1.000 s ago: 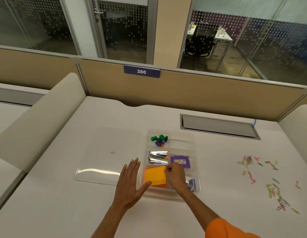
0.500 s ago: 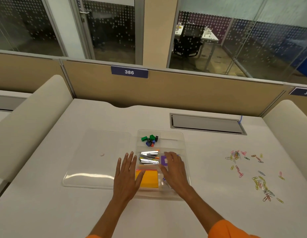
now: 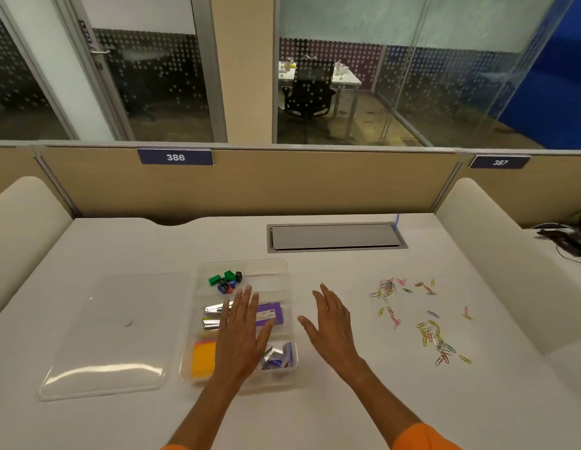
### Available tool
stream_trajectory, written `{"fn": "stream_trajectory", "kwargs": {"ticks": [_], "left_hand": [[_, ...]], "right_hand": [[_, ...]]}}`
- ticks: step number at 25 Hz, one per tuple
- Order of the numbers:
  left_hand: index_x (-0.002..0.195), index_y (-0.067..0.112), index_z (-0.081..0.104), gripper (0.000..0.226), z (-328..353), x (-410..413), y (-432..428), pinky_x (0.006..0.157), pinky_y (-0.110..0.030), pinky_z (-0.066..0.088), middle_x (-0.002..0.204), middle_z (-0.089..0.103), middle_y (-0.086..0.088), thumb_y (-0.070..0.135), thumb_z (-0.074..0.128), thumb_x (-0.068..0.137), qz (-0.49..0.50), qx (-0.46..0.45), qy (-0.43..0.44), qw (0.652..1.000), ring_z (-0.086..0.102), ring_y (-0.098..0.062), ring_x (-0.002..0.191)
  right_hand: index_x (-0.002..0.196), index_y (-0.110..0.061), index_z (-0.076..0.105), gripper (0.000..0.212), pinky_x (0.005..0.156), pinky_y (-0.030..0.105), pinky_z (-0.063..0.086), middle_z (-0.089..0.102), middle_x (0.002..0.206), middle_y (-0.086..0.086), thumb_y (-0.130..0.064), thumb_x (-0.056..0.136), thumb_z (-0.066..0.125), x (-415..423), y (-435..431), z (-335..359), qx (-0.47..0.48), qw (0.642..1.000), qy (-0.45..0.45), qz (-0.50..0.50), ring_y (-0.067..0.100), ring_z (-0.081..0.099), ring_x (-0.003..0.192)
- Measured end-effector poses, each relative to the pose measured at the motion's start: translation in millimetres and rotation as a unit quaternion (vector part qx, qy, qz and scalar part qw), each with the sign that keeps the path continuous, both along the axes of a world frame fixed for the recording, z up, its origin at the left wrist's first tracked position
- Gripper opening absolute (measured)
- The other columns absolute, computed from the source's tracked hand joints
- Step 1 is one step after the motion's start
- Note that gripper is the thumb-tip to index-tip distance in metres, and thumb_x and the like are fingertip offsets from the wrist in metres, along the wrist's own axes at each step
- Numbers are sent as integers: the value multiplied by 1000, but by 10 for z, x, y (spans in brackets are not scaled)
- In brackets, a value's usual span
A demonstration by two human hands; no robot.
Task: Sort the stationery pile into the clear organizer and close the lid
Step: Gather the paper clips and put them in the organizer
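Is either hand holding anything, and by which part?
Nothing is held: the left hand is open over the clear organizer, the right hand open beside it.

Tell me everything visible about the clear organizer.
The clear organizer is a shallow, see-through plastic tray with rounded corners and dividers, lying uncovered on the white desk. Far-left compartment: small green, blue and black pieces; middle: silver metal tools and a purple box; near: orange sticky notes and blue-silver bits. The far-right compartment looks empty. The left hand spreads over its middle; contact cannot be told. The lid lies flat to its left.
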State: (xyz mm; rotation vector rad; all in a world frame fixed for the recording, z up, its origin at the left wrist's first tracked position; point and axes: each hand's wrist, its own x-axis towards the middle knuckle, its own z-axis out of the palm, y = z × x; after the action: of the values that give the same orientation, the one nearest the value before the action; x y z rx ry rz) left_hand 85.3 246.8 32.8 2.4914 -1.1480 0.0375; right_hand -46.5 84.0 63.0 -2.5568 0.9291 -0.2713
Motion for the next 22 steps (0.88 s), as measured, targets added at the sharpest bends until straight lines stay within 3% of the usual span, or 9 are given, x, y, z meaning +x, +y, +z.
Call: {"fn": "stream_trajectory", "kwargs": {"ticks": [6, 11, 16, 22], "left_hand": [[151, 20, 30, 72, 2, -547, -818, 122, -47, 15, 161, 22, -3, 64, 26, 95, -45, -9, 24, 999, 19, -22, 149], [153, 22, 27, 72, -31, -980, -1459, 123, -37, 2, 162, 18, 0, 65, 25, 96, -117, 2, 35, 992, 14, -19, 150], [152, 17, 32, 73, -46, -1312, -1947, 122, -40, 17, 161, 22, 0, 64, 26, 96, -168, 6, 42, 985, 18, -17, 150], [154, 18, 24, 86, -198, -1445, -2341, 120, -34, 12, 162, 15, 2, 74, 18, 90, -196, 34, 92, 976, 18, -18, 150]], "right_hand": [[150, -21, 25, 65, 118, 36, 17, 12, 162, -1, -53, 96, 42, -662, -620, -35, 4, 998, -11, -56, 19, 13, 148], [150, -20, 25, 64, 117, 37, 19, 15, 161, 1, -50, 96, 45, -1221, -1090, -111, 10, 994, -13, -110, 20, 15, 148], [149, -20, 26, 70, 117, 39, 22, 16, 161, -1, -53, 92, 50, -1688, -1485, -218, 34, 988, -4, -152, 19, 16, 147], [148, -24, 25, 84, 116, 43, 21, 12, 161, 0, -62, 82, 58, -2166, -1940, -377, 55, 983, 31, -172, 22, 12, 148]]}}
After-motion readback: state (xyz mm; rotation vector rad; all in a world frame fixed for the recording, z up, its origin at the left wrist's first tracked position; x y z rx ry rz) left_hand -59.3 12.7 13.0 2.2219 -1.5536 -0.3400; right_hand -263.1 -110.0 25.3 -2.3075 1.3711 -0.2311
